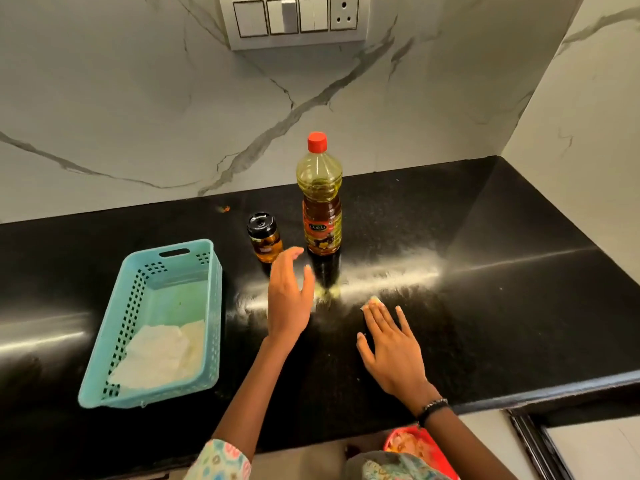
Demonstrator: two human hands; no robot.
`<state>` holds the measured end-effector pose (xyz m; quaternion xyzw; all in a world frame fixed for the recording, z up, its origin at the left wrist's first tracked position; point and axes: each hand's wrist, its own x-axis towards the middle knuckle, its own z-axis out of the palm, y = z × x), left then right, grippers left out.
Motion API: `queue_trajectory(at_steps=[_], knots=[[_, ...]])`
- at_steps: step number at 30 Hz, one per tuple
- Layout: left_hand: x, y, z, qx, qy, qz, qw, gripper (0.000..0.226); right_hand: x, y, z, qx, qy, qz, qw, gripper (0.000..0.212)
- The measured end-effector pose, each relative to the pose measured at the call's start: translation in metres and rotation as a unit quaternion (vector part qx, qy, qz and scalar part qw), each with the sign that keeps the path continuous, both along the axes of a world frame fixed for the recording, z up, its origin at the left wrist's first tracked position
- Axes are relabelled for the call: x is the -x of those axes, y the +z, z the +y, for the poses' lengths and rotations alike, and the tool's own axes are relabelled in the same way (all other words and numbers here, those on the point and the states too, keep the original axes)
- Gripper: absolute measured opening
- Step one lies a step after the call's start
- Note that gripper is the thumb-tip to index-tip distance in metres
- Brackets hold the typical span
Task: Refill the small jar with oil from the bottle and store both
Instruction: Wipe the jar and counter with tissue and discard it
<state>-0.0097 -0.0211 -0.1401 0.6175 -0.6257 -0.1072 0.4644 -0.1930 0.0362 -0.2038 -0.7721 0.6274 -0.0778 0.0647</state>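
Two hands extend over a black polished tabletop (485, 323) that meets a white veined marble wall (138, 116). Left hand (289, 296): raised above the surface with fingers straight and slightly spread, holding nothing, its fingertips just in front of the small jar (265, 239) and near the base of the bottle (320, 199); whether a fingertip touches the jar cannot be told. Right hand (389, 344): laid palm down on the tabletop with fingers straight and spread, a small pale scrap (372, 301) showing at its fingertips; what the scrap is cannot be told. Small jar: upright, black lid on, amber oil filling its lower part, standing just left of the bottle and apart from it. Bottle: upright toward the back of the tabletop, red cap on, yellow-brown oil reaching roughly to the shoulder, an orange label around the lower body. Turquoise perforated plastic basket (214, 306): on the tabletop to the left of both hands, well apart from jar and bottle, with a crumpled white cloth or paper (159, 355) lying in its near end. A switch panel with socket (294, 19) is mounted on the wall above. A beaded bracelet (433, 407) circles the right wrist, and a patterned sleeve (221, 462) covers the left forearm near the lower edge. A pale smeared streak (391, 275) crosses the tabletop between the bottle and the right hand.
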Motion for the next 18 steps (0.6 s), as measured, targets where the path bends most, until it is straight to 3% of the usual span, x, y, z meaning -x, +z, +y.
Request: queue_trajectory(at_steps=[8, 18], knots=[[0.023, 0.034, -0.097, -0.074, 0.008, 0.135, 0.988, 0.076, -0.013, 0.010, -0.077, -0.029, 0.054, -0.005, 0.998, 0.080], [0.035, 0.040, -0.143, -0.079, 0.116, 0.143, 0.980, 0.076, -0.025, 0.004, -0.131, -0.026, 0.052, -0.013, 0.998, 0.067]])
